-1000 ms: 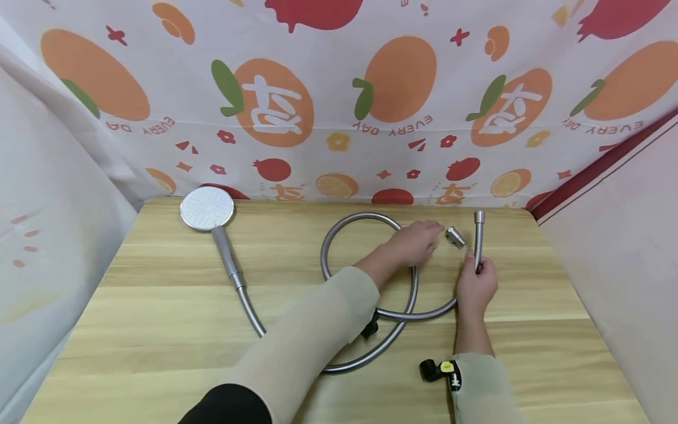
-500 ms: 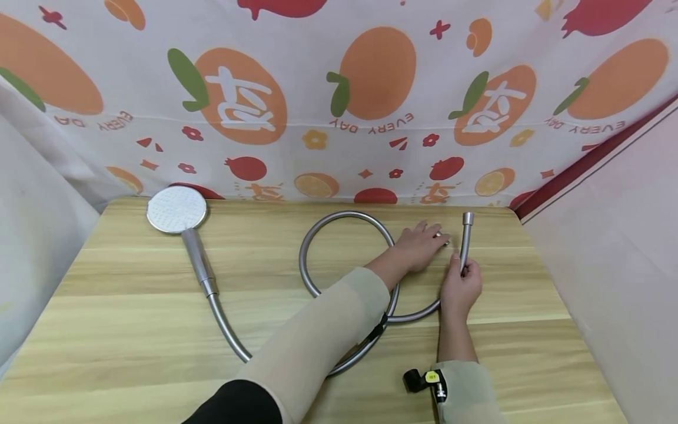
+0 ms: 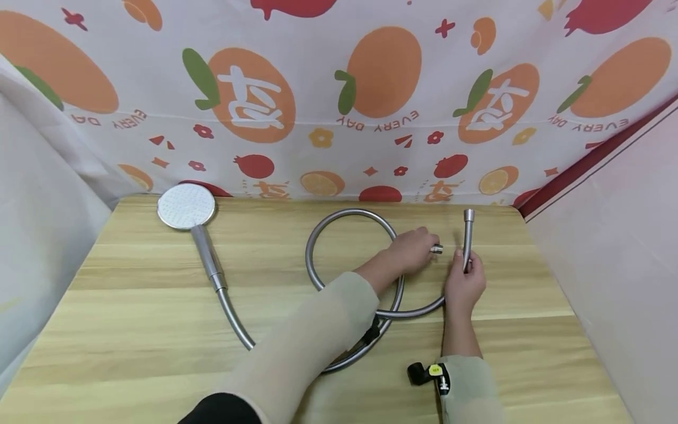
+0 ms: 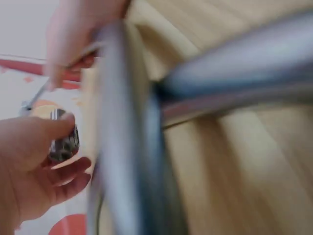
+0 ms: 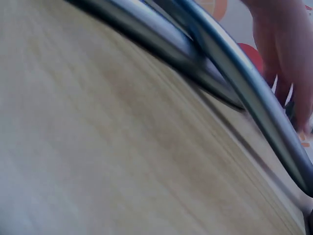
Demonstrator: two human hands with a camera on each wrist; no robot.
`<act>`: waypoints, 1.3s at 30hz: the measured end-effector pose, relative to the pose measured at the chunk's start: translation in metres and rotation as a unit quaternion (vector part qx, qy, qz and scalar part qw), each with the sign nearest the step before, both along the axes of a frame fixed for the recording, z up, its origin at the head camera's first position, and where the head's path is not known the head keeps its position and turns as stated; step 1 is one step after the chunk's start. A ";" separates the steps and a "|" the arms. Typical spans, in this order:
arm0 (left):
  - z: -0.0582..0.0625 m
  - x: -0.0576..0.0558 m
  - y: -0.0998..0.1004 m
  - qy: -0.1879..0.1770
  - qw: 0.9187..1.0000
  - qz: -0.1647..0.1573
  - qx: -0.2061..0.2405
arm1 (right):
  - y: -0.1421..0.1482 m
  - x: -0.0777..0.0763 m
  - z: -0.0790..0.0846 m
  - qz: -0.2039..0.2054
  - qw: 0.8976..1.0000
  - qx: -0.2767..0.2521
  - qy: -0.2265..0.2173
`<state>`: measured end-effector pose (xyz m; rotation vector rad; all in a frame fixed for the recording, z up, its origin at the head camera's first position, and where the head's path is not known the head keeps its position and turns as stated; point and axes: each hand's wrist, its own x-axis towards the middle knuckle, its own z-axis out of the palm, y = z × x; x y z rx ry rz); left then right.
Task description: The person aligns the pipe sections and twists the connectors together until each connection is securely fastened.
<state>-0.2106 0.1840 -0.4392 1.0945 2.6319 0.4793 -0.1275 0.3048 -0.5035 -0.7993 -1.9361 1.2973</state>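
Observation:
My left hand pinches a small chrome fitting, a short ridged metal cylinder, between thumb and fingers. The left wrist view shows that fitting closer, with the other fingers partly spread below it. Just to the right, my right hand grips a silver metal shower hose a little below its end. The hose's end nut points up, away from me, apart from the fitting. In the right wrist view the right hand's own grip is not visible; blurred hose crosses the top.
A round shower head with a grey handle lies at the table's left back, joined to the hose. A hose loop lies on the wooden table under my left forearm. A fruit-print cloth hangs behind the table.
My left hand reached over the fitting, which lay on the table, then took it between thumb and fingers and drew it slightly towards me. The right hand keeps its hold on the hose.

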 end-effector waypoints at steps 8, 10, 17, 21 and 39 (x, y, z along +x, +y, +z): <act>0.020 0.011 -0.096 -0.134 0.967 0.065 0.208 | 0.001 0.003 0.006 0.024 0.998 0.050 0.003; 0.015 0.016 -0.124 -0.180 0.939 0.098 0.275 | 0.001 0.006 0.011 0.031 0.996 0.078 -0.002; -0.013 0.048 -0.190 -0.220 0.852 0.250 0.404 | -0.008 0.009 0.034 0.129 0.976 0.173 -0.032; -0.024 0.062 -0.201 -0.203 0.840 0.272 0.423 | -0.021 0.003 0.047 0.204 0.955 0.205 -0.071; -0.032 0.054 -0.202 -0.258 0.722 0.333 0.548 | -0.109 -0.003 0.089 0.189 0.939 0.213 -0.193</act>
